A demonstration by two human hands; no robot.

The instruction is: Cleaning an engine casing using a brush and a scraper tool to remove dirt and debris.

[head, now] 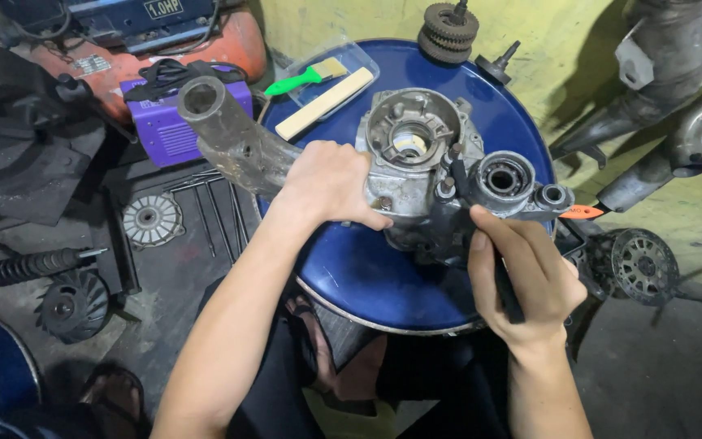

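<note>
A grey metal engine casing (416,154) with round bearing bores lies on top of a blue drum (367,276). A rusty tubular arm (229,134) sticks out from the casing to the upper left. My left hand (327,183) grips the casing where that arm joins it. My right hand (522,272) is closed around a dark-handled tool (458,183) whose tip rests against the casing near the right-hand bore (503,177).
On the drum's far side sit a clear tray (351,61) with a green-handled brush (306,77) and a wooden strip, and a gear stack (447,32). A purple box (164,122), fan wheels (150,219) and exhaust pipes (668,97) lie on the floor around.
</note>
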